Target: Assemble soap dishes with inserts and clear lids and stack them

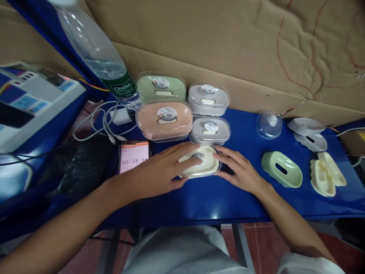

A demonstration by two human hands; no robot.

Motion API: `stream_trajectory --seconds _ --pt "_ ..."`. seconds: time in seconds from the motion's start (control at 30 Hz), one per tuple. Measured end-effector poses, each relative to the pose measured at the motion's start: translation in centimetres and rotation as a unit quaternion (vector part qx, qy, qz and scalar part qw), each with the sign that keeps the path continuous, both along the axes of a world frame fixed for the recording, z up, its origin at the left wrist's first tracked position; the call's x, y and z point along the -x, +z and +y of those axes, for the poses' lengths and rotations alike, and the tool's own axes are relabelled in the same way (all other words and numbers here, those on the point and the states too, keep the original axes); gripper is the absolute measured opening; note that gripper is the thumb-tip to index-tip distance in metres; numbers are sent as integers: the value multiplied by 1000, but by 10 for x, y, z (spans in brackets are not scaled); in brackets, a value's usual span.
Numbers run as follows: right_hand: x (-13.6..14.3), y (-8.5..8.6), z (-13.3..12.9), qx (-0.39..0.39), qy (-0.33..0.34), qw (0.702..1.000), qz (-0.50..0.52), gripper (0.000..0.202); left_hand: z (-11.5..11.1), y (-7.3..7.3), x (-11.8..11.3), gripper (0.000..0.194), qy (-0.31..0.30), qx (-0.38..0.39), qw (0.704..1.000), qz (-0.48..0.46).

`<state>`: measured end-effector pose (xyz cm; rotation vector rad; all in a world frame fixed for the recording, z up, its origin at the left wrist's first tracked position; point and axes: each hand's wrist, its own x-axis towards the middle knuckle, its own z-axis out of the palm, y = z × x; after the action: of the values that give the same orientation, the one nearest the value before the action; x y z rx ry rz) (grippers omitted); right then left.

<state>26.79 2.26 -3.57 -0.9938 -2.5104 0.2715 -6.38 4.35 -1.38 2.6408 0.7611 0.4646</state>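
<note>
A cream soap box with a clear lid and a round label (209, 166) lies on the blue table (182, 207), between my two hands. My left hand (168, 167) grips its left side, fingers over the lid. On its right side, the fingertips of my right hand (239, 169) press the lid's edge. Just behind it stand lidded boxes: a small grey one (219, 135), a larger grey one (218, 102), a pink one (156, 131) and a green one (145, 87).
At right are a clear lid (266, 127), a green box part (269, 163), grey parts (309, 125) and cream parts (322, 182). At left are a phone (134, 152), a white cable with its charger (121, 116), a water bottle (99, 57) and a power strip (42, 99).
</note>
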Motion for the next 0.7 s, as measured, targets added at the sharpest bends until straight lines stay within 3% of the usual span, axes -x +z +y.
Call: stream_trajectory --seconds 0.23,0.43,0.53,0.6,0.7 --pt "-29 34 2 128 -65 989 -18 54 -1 -2 1 67 26 10 999 24" --pt "-48 49 -3 149 -119 979 -74 48 -5 1 -4 58 -11 8 999 39" --pt "-52 47 -20 95 -186 973 -104 41 -7 0 -2 37 -36 3 998 44" --pt "-64 40 -40 19 -254 961 -112 41 -8 -4 0 34 -40 14 998 55" --pt "-96 22 -76 -75 -378 915 -121 48 -7 -9 5 30 -30 27 997 68"
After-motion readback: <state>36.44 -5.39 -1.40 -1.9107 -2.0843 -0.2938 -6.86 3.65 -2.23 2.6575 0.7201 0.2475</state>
